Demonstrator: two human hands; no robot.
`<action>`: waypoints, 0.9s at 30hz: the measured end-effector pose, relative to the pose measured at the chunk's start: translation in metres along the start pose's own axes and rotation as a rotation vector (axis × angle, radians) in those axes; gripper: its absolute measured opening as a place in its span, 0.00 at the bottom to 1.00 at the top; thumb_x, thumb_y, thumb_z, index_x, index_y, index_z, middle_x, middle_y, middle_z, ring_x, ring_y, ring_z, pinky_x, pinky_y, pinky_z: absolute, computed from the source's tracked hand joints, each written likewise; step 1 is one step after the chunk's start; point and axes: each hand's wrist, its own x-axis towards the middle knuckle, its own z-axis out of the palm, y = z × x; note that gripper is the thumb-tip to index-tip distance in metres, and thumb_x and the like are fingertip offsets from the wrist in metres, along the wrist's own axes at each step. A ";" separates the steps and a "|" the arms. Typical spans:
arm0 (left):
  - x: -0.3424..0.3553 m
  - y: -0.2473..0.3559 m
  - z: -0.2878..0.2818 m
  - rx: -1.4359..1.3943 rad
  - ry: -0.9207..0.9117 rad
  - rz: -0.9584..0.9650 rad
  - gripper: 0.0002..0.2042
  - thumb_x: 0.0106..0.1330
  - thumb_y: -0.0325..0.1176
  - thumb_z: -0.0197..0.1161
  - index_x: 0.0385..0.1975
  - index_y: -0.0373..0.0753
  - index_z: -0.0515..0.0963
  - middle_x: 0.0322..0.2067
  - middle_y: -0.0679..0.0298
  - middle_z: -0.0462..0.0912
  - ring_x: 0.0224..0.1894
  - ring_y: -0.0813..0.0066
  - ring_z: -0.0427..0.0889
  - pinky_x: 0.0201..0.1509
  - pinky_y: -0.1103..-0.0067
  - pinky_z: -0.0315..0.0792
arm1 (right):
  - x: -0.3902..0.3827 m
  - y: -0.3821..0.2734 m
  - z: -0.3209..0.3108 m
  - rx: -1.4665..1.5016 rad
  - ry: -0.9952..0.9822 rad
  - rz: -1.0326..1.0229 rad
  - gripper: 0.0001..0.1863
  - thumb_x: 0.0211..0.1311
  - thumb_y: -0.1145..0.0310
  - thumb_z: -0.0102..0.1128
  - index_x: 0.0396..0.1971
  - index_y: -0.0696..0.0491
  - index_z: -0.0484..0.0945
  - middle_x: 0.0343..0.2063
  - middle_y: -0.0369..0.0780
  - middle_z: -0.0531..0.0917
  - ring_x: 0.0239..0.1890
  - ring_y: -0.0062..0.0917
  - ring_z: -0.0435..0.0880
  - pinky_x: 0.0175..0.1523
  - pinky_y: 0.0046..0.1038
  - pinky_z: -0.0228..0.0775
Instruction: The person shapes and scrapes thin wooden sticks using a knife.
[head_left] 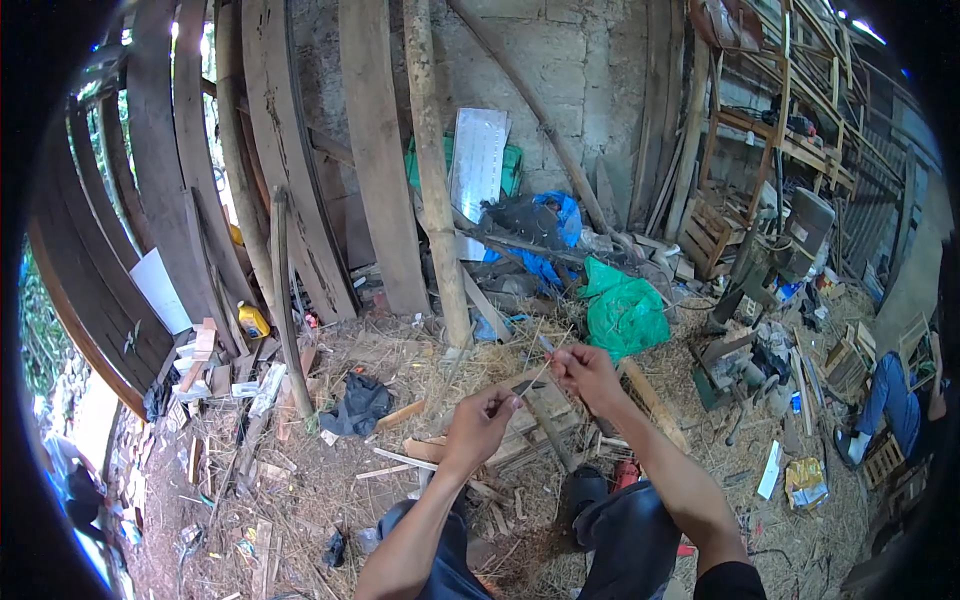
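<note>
A green sack point(627, 312) lies right of a crumpled black bag point(360, 405).

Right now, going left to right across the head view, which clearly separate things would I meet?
Slanted flat white panel, yellow plastic bottle, crumpled black plastic bag, the wearer's bare left hand, their bare right hand, crumpled yellowish package, another person's blue trouser leg.

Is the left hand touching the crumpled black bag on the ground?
Apart. The head view shows wood scraps and ground between the left hand and the black bag.
</note>
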 end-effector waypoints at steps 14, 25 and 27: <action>-0.004 -0.004 -0.011 0.100 -0.038 -0.018 0.06 0.63 0.28 0.57 0.32 0.32 0.77 0.24 0.68 0.79 0.25 0.87 0.71 0.29 0.85 0.65 | -0.010 -0.008 0.012 0.109 -0.092 0.098 0.09 0.66 0.67 0.50 0.34 0.58 0.75 0.18 0.28 0.70 0.14 0.10 0.59 0.18 0.16 0.49; -0.001 -0.012 -0.002 0.048 -0.075 0.002 0.07 0.64 0.28 0.56 0.33 0.31 0.76 0.26 0.68 0.79 0.27 0.87 0.71 0.30 0.86 0.65 | 0.010 -0.002 -0.026 0.158 -0.083 0.109 0.10 0.65 0.67 0.51 0.35 0.58 0.76 0.18 0.28 0.71 0.15 0.10 0.60 0.18 0.16 0.49; -0.001 -0.011 0.000 0.042 -0.069 0.006 0.07 0.64 0.28 0.56 0.33 0.31 0.76 0.25 0.68 0.79 0.27 0.87 0.71 0.30 0.86 0.65 | 0.013 -0.007 -0.034 0.146 -0.053 0.107 0.10 0.65 0.67 0.52 0.36 0.58 0.76 0.18 0.28 0.71 0.15 0.10 0.60 0.18 0.16 0.49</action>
